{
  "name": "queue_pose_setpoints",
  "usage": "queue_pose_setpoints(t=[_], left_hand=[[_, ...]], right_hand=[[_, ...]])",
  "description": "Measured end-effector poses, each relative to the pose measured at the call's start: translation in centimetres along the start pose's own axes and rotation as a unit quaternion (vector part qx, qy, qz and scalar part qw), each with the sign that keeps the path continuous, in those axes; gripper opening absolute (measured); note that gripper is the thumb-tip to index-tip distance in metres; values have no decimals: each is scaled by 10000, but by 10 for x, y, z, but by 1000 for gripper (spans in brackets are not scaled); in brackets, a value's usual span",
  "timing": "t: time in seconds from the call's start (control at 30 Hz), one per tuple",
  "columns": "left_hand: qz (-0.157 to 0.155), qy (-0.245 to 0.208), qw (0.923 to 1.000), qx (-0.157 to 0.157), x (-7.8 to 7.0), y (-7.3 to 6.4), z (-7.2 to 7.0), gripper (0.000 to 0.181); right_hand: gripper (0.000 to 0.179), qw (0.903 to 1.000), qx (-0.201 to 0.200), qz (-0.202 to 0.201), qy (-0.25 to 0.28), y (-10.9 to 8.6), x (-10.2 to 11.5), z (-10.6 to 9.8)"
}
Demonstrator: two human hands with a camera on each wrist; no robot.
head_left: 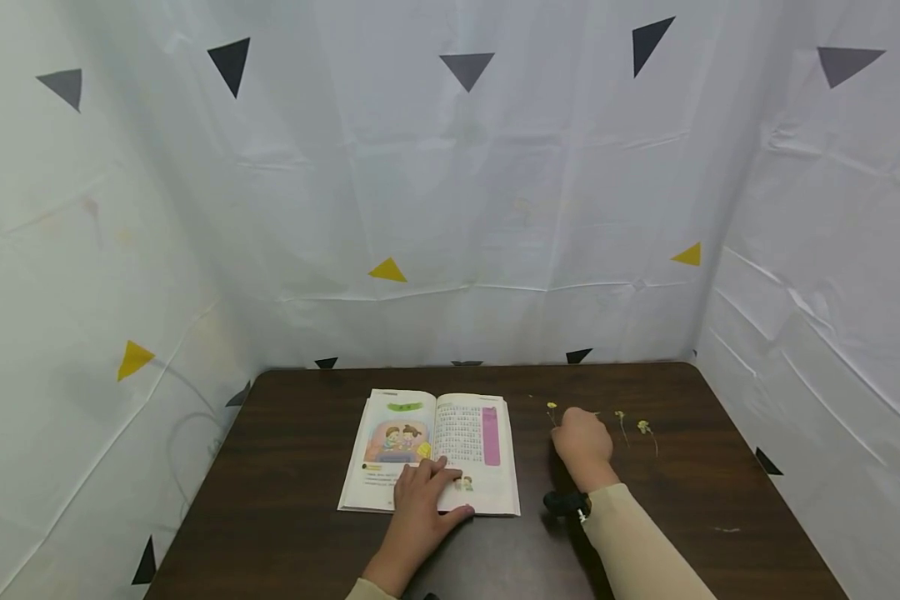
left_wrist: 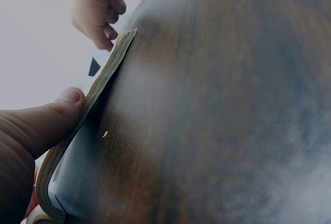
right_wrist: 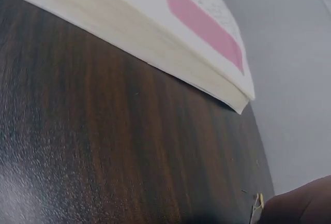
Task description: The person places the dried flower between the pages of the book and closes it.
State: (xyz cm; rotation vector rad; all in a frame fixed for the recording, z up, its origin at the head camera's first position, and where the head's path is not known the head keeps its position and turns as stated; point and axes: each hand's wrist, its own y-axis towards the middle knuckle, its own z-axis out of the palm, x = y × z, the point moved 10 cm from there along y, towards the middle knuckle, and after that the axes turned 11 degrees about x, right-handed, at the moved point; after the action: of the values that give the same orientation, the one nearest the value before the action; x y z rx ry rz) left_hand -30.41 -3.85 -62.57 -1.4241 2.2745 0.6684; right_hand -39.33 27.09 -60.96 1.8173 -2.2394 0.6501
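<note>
Nearest, below the right hand (head_left: 585, 450), a pale sleeve (head_left: 645, 550) covers the forearm, and a black wrist device (head_left: 566, 503) sits at the inner side of the cuff. A small pale mark (head_left: 727, 529) lies on the dark tabletop (head_left: 690, 500), to the right of this sleeve.

Left of the right hand, the left hand (head_left: 423, 500) rests with its fingers spread on the lower part of the open book (head_left: 468, 496), its thumb at the book's near edge. This hand hides part of the lower print. Beyond its fingertips are an illustration of two children (head_left: 397, 439) on the left page and a pink panel (head_left: 490, 435) on the right page.

The right hand is placed beside the book's right edge, back upward, fingers curled. Whether it pinches a stem cannot be told; the right wrist view shows a thin yellowish piece (right_wrist: 258, 206) beside the hand, cut off at the frame edge.

One yellow flower (head_left: 551, 406) shows just left of the right hand, its stem running toward the fingers. To the right of the hand lie a middle flower (head_left: 621, 417) and a right-hand flower (head_left: 643, 427), apart from each other. The hand stands between these two and the first. Farthest, a white curtain (head_left: 495, 192) with coloured triangles rises behind the tabletop.
</note>
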Motion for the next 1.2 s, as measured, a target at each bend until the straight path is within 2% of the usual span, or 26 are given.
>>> queue_pose_setpoints(t=[0.1, 0.3, 0.43, 0.53, 0.7, 0.83, 0.97, 1.2], left_hand=[[51, 50, 10000, -57, -1, 0, -1, 56], [56, 101, 9999, -80, -1, 0, -2, 57], [6, 99, 9999, -20, 0, 0, -1, 56], [-30, 109, 9999, 2, 1, 1, -1, 55], [-108, 31, 9999, 68, 2, 1, 1, 56], [-210, -83, 9996, 167, 4, 2, 3, 56], [-260, -112, 9993, 229, 5, 2, 4, 56], [-174, 96, 9997, 146, 2, 2, 2, 57]], right_hand=[[43, 9996, -175, -76, 203, -1, -3, -4], [20, 9967, -694, -410, -95, 0, 3, -5], [20, 9955, -750, -496, -296, 2, 10, -4], [26, 9951, -700, -536, -448, 2, 17, -4], [16, 9942, -459, -559, -793, 6, 26, -4], [19, 9946, -162, -478, -911, 12, 25, 1], [21, 9959, 71, -340, -838, 16, 19, 7], [24, 9981, 156, -246, -534, 14, 12, 8]])
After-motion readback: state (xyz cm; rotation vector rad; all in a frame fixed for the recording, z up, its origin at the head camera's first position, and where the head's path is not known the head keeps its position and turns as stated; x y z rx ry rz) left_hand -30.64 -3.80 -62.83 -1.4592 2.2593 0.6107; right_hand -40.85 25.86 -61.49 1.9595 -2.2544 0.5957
